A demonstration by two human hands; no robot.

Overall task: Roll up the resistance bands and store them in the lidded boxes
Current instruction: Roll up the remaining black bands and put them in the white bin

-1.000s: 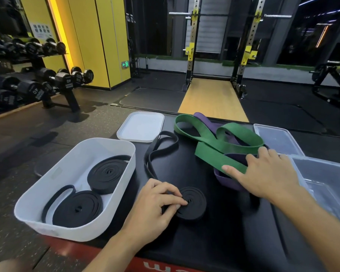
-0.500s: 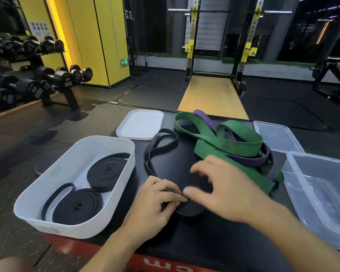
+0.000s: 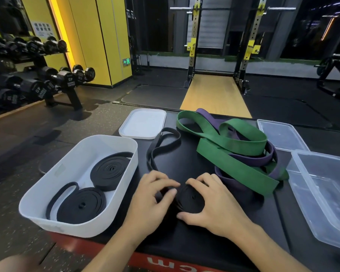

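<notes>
Head view: left hand (image 3: 151, 199) and right hand (image 3: 216, 205) both pinch the half-rolled black band (image 3: 190, 200) on the near bench top (image 3: 243, 222), just right of the white box (image 3: 67, 226); a slack grip could let the springy coil unwind.

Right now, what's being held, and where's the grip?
The half-rolled black resistance band, at its coil: left hand grips the left edge, right hand curls round the right rim.
</notes>
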